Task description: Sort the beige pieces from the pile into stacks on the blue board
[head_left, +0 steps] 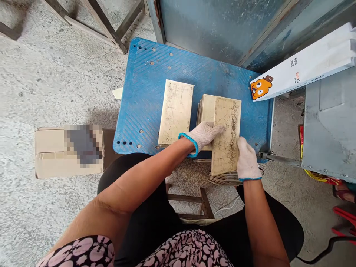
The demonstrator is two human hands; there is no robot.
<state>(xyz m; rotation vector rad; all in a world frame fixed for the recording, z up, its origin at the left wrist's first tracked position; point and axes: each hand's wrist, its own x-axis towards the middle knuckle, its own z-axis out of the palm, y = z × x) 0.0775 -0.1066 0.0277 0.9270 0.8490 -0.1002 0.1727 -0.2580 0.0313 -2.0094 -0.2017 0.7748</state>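
A thin, tan rectangular board (226,137) with dark specks is tilted between my two hands, over a stack of similar boards (208,109). My left hand (204,133), in a white knit glove with a blue cuff, grips its left edge, fingers lying over the face. My right hand (247,159), gloved the same way, is closed on the right edge; its fingertips are partly hidden. To the left is another neat stack of tan boards (176,113). More thin boards (224,178) show below the held one, near my knees.
The stacks sit on a blue plastic platform (144,96) with small holes. A white paper bag (300,66) leans at the right, beside a grey metal box (330,122). A cardboard box (52,152) stands on the concrete floor at left. Wooden legs (102,22) rise behind.
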